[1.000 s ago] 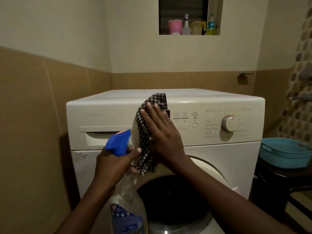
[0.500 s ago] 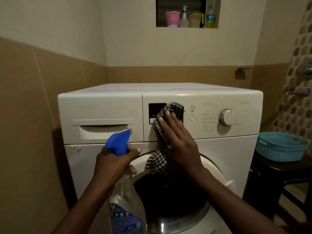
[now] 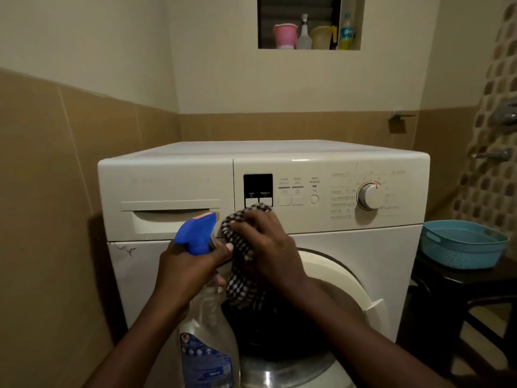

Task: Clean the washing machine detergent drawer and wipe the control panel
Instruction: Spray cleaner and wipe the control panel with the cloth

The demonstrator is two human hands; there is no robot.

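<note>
Wiping the control panel (image 3: 330, 191): right hand (image 3: 268, 247) clutches a checked cloth (image 3: 243, 275) at its lower edge; left hand (image 3: 190, 267) grips a spray bottle (image 3: 198, 233). Next, likely sweep toward the dial (image 3: 369, 196).

Cream-white washing machine (image 3: 167, 180) fills the centre, its display (image 3: 257, 186) black. At centre, a black-and-white checked cloth (image 3: 243, 264). Beside it, lower centre, a clear spray bottle (image 3: 205, 345) with bright blue trigger head and blue label. Teal basket (image 3: 461, 245) at right. Tan tiles (image 3: 70, 163) at left.
</note>
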